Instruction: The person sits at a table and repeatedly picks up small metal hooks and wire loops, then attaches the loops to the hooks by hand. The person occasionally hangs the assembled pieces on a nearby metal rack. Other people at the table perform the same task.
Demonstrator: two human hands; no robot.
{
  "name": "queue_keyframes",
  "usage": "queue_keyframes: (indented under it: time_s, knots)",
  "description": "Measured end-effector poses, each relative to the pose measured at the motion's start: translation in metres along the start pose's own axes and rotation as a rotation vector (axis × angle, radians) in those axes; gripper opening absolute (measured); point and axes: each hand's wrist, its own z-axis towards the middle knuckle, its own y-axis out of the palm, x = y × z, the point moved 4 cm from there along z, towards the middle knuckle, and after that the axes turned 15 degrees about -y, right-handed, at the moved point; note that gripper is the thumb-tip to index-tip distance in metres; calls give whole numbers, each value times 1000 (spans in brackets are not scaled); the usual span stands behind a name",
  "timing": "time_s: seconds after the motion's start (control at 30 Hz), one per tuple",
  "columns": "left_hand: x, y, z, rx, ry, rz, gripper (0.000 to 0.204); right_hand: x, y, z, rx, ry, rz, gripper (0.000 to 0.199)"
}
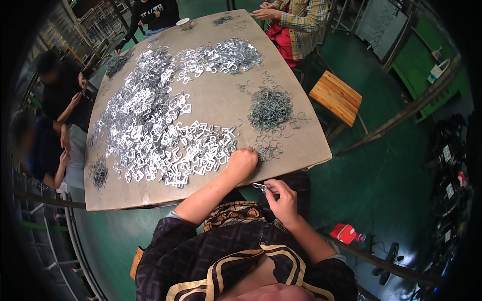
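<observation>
My left hand rests at the table's near edge with its fingers curled together, touching the edge of a scatter of thin bent wire pieces. Whatever is in those fingers is hidden. Just off the edge, my right hand pinches a small silver metal hook between thumb and fingers. To the left of my left hand spreads a large heap of shiny flat metal hooks. Beyond the scatter lies a denser pile of dark wire pieces.
The brown-covered table bears more wire piles at its left and far sides. A white cup stands at the far end. Several people sit around it, hands near the edges. A wooden stool stands right; a red box lies on the floor.
</observation>
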Motion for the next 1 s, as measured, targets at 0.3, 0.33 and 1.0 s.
queue_keyframes:
  time_s: [0.3, 0.33, 1.0]
  knots:
    - [-23, -36, -22, -381, -267, -977, 11, 5, 3, -3, 54, 54, 33, 26]
    - [-20, -38, -35, -433, -301, -1104, 10, 6, 3, -4, 57, 59, 34, 27]
    - [4, -65, -100, -21, 48, -1070, 18, 29, 18, 23, -150, -94, -41, 22]
